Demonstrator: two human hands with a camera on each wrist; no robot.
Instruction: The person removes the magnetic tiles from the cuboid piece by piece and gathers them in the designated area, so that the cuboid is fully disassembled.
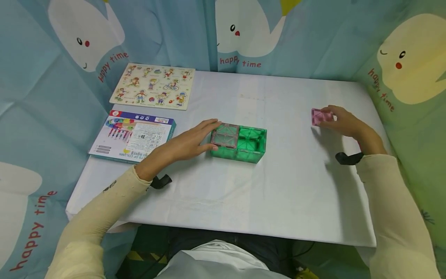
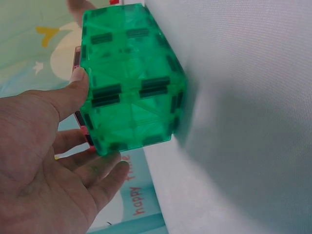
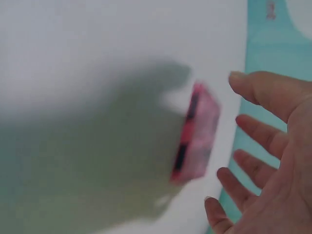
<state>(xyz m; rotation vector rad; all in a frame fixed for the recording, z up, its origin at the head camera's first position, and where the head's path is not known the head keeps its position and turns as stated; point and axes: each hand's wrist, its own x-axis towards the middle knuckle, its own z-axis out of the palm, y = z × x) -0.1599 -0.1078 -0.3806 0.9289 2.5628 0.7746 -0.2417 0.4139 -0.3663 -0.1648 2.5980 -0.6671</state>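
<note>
My left hand [image 1: 188, 141] holds a green see-through box of magnetic tiles [image 1: 251, 144] at its left end, thumb on the near side and fingers towards the back. A pinkish square tile [image 1: 224, 135] covers the left half of the box's top; the right half is open. In the left wrist view the thumb presses at the tile-covered edge of the green box [image 2: 134, 83]. My right hand [image 1: 343, 122] reaches over a small pink magnetic tile piece [image 1: 318, 117] at the table's right. In the right wrist view its fingers are spread, apart from the pink piece [image 3: 199, 139].
A puzzle board with cartoon children [image 1: 153, 87] lies at the table's back left. In front of it is a flat toy box [image 1: 122, 133], close to the left forearm. White cloth covers the table [image 1: 223, 193]; a printed curtain [image 1: 188, 35] hangs around it.
</note>
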